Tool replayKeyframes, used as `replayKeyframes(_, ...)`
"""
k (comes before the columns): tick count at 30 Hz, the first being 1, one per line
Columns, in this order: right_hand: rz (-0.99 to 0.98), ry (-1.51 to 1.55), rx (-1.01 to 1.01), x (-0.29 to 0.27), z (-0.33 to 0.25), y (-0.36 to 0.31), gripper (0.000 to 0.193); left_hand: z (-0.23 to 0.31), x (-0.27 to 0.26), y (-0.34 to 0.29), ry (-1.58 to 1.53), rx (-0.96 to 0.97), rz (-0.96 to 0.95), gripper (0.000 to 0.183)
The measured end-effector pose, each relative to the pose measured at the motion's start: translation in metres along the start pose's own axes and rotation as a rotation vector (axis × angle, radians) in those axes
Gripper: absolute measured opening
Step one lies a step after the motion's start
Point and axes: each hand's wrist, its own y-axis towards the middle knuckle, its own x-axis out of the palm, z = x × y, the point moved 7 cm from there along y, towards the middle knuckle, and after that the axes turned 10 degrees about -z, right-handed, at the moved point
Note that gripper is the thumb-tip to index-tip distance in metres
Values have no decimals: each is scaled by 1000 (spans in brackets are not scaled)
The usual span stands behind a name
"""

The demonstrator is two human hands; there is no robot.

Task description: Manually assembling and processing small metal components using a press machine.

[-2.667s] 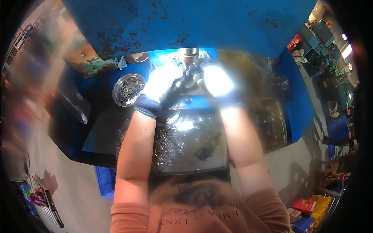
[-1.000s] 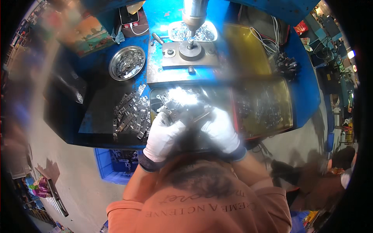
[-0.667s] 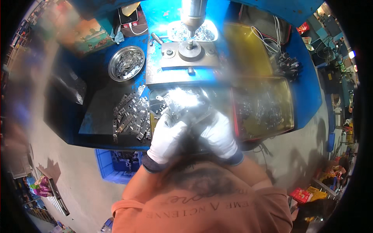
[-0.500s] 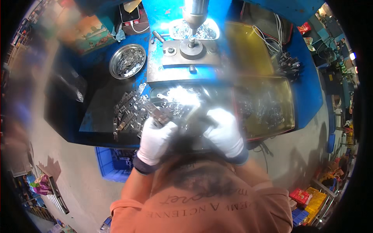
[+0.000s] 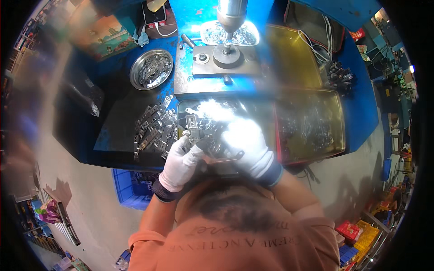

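My left hand (image 5: 181, 165), in a white glove, is closed on a flat metal bracket (image 5: 192, 123) with a rectangular opening near its upper end. My right hand (image 5: 248, 144), gloved too, is curled over the shallow tray (image 5: 180, 108) in front of the press; glare washes out its fingertips, and what they hold cannot be made out. Between the hands a thin metal strip (image 5: 228, 159) with a holed round end shows close to the right thumb; which hand bears it is unclear. Small shiny metal parts (image 5: 205, 124) lie in the tray under strong light.
Left of the tray lies a heap of metal brackets (image 5: 156, 128), with a round steel bowl (image 5: 151, 70) of parts behind. The press spindle (image 5: 232, 18) stands above a round die (image 5: 226, 56). Yellowish trays (image 5: 332, 135) sit at right; a blue crate (image 5: 129, 194) is below the table.
My right hand has moved left and inward over the tray, nearer the left hand. The bracket in my left hand now stands more upright, and the thin strip has come into view.
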Motion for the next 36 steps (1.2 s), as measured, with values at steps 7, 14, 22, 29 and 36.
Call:
replayKeyframes(7, -139, 958, 246, -21, 17, 1, 22, -2, 25, 6, 88, -101, -46, 31)
replayKeyframes(14, -212, 1183, 321, -14, 11, -20, 23, -13, 33, 5, -70, -193, -35, 24)
replayKeyframes(22, -33, 463, 212, -62, 15, -47, 24, -18, 28, -7, 111, -75, 0, 22)
replayKeyframes(29, 182, -308, 330, -69, 58, -70, 22, -22, 35, -7, -30, -123, 30, 21)
replayKeyframes(36, 204, -358, 258, -59, 66, -67, 23, -27, 37, 8, 54, -114, 41, 21)
